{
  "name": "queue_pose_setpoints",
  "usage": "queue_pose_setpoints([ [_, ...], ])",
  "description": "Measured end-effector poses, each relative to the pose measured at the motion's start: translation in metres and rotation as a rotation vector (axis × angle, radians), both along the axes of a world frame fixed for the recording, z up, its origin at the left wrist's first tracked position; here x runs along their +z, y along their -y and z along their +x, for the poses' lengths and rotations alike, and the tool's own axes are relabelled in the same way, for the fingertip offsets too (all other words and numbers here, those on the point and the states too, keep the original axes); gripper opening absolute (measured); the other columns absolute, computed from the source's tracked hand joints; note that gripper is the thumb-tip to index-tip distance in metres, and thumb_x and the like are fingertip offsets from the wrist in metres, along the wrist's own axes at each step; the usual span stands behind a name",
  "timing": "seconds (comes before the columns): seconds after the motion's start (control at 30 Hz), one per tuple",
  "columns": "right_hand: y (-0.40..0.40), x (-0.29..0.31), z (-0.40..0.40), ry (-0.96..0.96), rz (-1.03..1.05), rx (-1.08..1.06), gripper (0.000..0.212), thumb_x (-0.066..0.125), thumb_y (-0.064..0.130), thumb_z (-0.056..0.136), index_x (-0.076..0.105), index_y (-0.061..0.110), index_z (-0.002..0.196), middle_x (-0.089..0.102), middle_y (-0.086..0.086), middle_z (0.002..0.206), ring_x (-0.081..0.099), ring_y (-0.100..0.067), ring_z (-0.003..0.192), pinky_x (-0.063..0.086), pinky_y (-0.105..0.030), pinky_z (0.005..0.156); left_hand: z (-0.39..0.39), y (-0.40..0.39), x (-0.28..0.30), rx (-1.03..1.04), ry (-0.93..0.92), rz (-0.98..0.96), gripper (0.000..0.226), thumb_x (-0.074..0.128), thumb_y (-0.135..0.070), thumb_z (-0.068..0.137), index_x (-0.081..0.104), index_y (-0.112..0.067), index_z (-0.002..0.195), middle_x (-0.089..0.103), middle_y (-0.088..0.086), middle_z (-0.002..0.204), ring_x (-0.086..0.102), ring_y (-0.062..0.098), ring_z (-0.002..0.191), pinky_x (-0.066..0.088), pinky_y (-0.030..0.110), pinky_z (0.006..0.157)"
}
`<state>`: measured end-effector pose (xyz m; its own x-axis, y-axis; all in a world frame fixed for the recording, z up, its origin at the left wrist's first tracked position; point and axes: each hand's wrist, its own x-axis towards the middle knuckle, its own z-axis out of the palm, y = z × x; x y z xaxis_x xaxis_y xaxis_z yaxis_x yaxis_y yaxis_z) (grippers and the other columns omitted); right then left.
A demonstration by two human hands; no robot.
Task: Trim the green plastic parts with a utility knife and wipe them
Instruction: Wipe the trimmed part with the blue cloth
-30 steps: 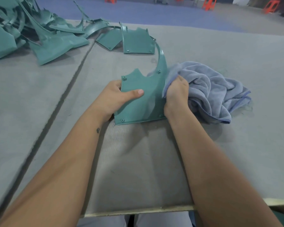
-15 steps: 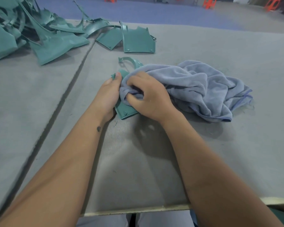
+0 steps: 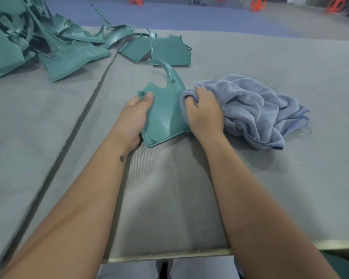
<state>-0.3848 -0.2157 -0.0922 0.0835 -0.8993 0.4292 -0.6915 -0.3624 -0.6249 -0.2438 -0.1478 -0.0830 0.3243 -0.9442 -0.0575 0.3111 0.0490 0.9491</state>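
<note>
Both hands busy — left hand (image 3: 136, 115) on green part (image 3: 165, 117), right hand (image 3: 203, 112) on cloth (image 3: 256, 109).

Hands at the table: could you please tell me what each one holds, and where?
Left hand pinches the green part at its left edge; right hand clutches the cloth's bunched left end.

Green plastic part (image 3: 165, 115): thin moulded sheet, smooth, faint satin sheen, small raised studs at corners. Cloth (image 3: 256, 109): blue-grey terry or microfibre, soft nap, matt, stitched hem. Table cover (image 3: 250, 188): grey felt-like mat, matt, finely ribbed near the part, slightly fuzzy. Heap of green parts (image 3: 48, 47): same plastic, some glossier on curves.
</note>
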Motion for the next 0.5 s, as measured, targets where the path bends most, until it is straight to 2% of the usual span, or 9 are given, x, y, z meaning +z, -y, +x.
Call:
queue_pose_setpoints([
  [0.07,0.001,0.002,-0.003,0.248,0.037,-0.024,0.033,0.045,0.020,0.090,0.027,0.021,0.063,0.040,-0.001,0.074,0.035,-0.020,0.068,0.024,-0.032,0.063,0.003,0.000,0.001,0.040,-0.012,-0.006,0.018,0.049,-0.024,0.101,0.066,-0.018,0.100,0.076,-0.004,0.088,0.073,0.013,0.081,0.056,0.025,0.063],
  [0.2,-0.005,0.022,-0.014,0.974,0.027,0.129,0.025,0.050,0.014,0.081,0.037,0.023,0.061,0.037,-0.005,0.075,0.035,-0.016,0.071,0.032,-0.030,0.066,0.011,-0.001,0.002,0.101,-0.010,-0.004,0.014,0.053,-0.023,0.099,0.066,-0.020,0.095,0.076,-0.005,0.084,0.073,0.013,0.078,0.058,0.028,0.067],
  [0.27,-0.008,0.026,-0.021,1.261,0.169,0.295,0.022,0.049,0.016,0.083,0.044,0.023,0.062,0.040,0.001,0.070,0.038,-0.014,0.069,0.036,-0.028,0.062,0.014,0.001,0.001,0.104,-0.010,-0.009,0.015,0.053,-0.022,0.099,0.067,-0.019,0.094,0.076,-0.003,0.085,0.073,0.014,0.079,0.058,0.030,0.070],
  [0.3,-0.008,0.027,-0.023,1.328,0.274,0.367,0.018,0.049,0.019,0.084,0.051,0.020,0.066,0.044,0.001,0.070,0.042,-0.016,0.070,0.039,-0.027,0.062,0.014,0.001,0.001,0.101,0.005,-0.011,0.016,0.053,-0.021,0.099,0.068,-0.019,0.095,0.076,-0.003,0.086,0.073,0.015,0.079,0.058,0.029,0.071],
  [0.33,-0.007,0.028,-0.023,1.291,0.360,0.408,0.018,0.048,0.021,0.086,0.059,0.014,0.073,0.050,-0.003,0.073,0.047,-0.019,0.073,0.041,-0.026,0.063,0.012,0.002,0.000,0.098,0.024,-0.017,0.017,0.053,-0.021,0.099,0.069,-0.019,0.095,0.076,-0.003,0.087,0.073,0.015,0.080,0.058,0.029,0.070],
  [0.4,-0.006,0.031,-0.019,0.984,0.461,0.450,0.032,0.045,0.022,0.092,0.068,0.002,0.084,0.063,-0.008,0.076,0.057,-0.017,0.073,0.045,-0.024,0.063,0.009,0.002,0.000,0.095,0.040,-0.055,0.018,0.051,-0.018,0.100,0.069,-0.017,0.096,0.076,-0.002,0.087,0.072,0.014,0.080,0.057,0.027,0.067],
  [0.43,-0.006,0.031,-0.016,0.804,0.464,0.474,0.032,0.045,0.019,0.094,0.070,0.001,0.083,0.067,-0.005,0.073,0.060,-0.011,0.069,0.045,-0.020,0.064,0.007,0.003,-0.001,0.095,0.036,-0.083,0.019,0.051,-0.017,0.100,0.069,-0.015,0.096,0.076,-0.002,0.087,0.072,0.014,0.080,0.056,0.026,0.066],
  [0.5,-0.008,0.026,-0.009,0.454,0.312,0.420,0.023,0.055,0.011,0.092,0.070,0.006,0.076,0.066,0.003,0.068,0.058,-0.003,0.064,0.043,-0.017,0.067,0.005,0.002,-0.001,0.109,0.046,-0.116,0.019,0.050,-0.016,0.100,0.069,-0.015,0.096,0.076,-0.002,0.088,0.072,0.014,0.081,0.056,0.025,0.066],
])
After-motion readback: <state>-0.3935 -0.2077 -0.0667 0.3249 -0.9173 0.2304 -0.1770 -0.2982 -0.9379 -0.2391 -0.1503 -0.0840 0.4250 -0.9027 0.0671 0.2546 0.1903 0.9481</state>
